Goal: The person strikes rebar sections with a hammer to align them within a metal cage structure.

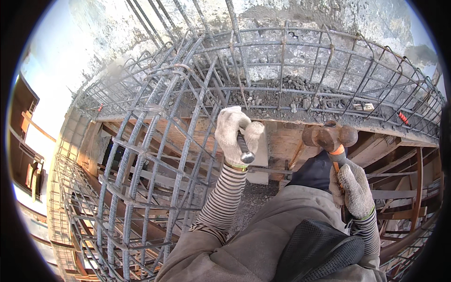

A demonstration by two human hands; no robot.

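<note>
My left hand (230,134), in a whitish knitted glove, is closed around a short dark metal bar (244,151). The bar's round, shiny end points back toward me and looks like the struck end of a chisel; its other end is hidden by the hand. My right hand (353,190), gloved the same way, grips the handle of a hammer (330,136). The hammer's rusty brown head is raised to the right of the bar and apart from it. Just beyond my left hand runs a wooden board edge under a rebar cage (282,87).
A tall column of thick rebar (155,113) with ties stands close at my left. Broken concrete rubble (305,96) lies inside the cage against a rough whitish wall (268,70). Wooden framing (418,188) and dark gaps are at the right and below. A red-tipped piece (403,117) sits at the far right.
</note>
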